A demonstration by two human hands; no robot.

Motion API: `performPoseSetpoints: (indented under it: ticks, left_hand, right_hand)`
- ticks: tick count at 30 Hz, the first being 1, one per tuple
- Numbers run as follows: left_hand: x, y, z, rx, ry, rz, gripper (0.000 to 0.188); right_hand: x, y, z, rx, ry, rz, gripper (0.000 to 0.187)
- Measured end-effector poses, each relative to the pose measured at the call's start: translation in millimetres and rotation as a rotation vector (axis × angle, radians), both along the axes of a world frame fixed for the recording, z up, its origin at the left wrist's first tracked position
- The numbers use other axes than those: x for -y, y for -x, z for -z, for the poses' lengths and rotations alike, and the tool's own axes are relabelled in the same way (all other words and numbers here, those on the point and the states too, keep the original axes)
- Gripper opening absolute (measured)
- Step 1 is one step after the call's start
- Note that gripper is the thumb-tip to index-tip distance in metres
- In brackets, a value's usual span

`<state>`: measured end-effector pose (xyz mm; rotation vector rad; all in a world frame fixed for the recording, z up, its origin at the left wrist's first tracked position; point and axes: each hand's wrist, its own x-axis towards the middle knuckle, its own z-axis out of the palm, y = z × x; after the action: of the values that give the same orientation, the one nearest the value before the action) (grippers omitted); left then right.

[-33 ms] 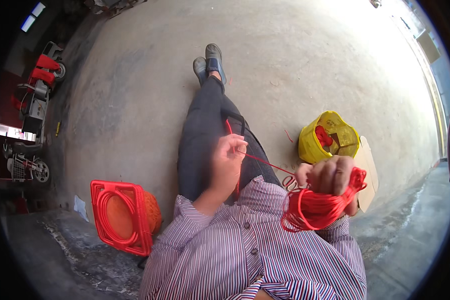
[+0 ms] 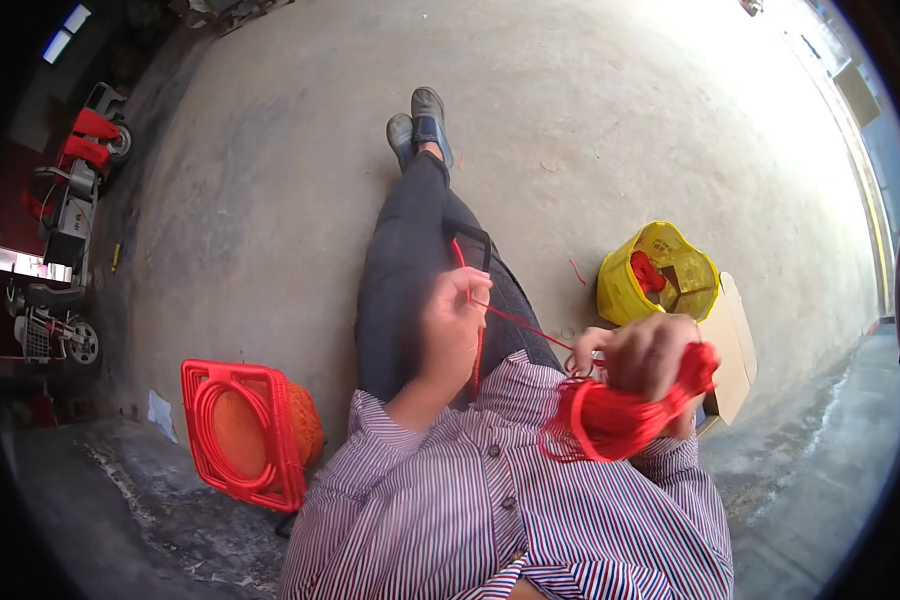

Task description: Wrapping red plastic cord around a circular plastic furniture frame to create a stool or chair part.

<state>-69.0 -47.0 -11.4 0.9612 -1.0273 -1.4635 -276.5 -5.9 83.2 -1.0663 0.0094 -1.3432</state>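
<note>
Above my thighs, my left hand (image 2: 455, 318) is closed in a pinch on a red cord (image 2: 515, 320), beside a black bar-like frame (image 2: 487, 250) resting across my legs. A strip of red wrap runs along part of that frame. From the pinch the cord stretches right to my right hand (image 2: 650, 350), whose fingers are wrapped round a thick hank of red cord (image 2: 610, 420). Motion blurs the hank and hides some of the fingers. Loops beside my right hand look like scissor handles, partly hidden.
At my left stands an orange, round-bodied object (image 2: 240, 430) with a red square frame on its side. A yellow bucket (image 2: 620, 285) holding red scraps stands at the right, next to a cardboard piece (image 2: 735, 340). Scooters (image 2: 75, 200) are parked at the far left.
My right hand and the hank have shifted slightly left and down, uncovering more of the cardboard. My left hand stays nearly in place.
</note>
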Motion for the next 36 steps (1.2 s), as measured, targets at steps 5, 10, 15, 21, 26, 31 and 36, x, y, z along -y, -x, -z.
performPoseSetpoints:
  ticks: [5,10,15,21,26,31,36]
  left_hand:
    - [19.1,-8.2,-17.7,-0.206,-0.215,0.019,0.009]
    - [35.7,7.0,4.8,0.081,-0.39,0.042,0.013]
    - [50.5,2.2,21.5,0.364,-0.242,0.105,0.013]
    - [35.4,-1.0,1.0,0.731,0.485,-0.278,0.014]
    - [18.9,-4.1,-15.5,-0.068,-0.246,0.064,0.012]
    - [22.8,-10.9,-7.3,0.021,-0.265,0.135,0.013]
    - [26.0,-2.4,28.5,0.348,-0.155,0.007,0.031]
  right_hand:
    - [27.6,-11.6,17.5,-1.396,0.486,0.534,0.026]
    - [63.3,-46.5,77.2,-2.178,0.376,0.707,0.013]
    - [72.4,-60.3,93.5,-1.605,-0.12,0.501,0.017]
    - [34.0,-61.7,86.3,-1.135,0.12,0.967,0.041]
    - [34.9,-59.4,85.0,-1.241,0.299,0.915,0.035]
    - [21.7,-27.5,80.6,-0.407,-0.477,0.445,0.024]
    - [-37.0,31.1,105.4,0.08,-0.744,0.406,0.028]
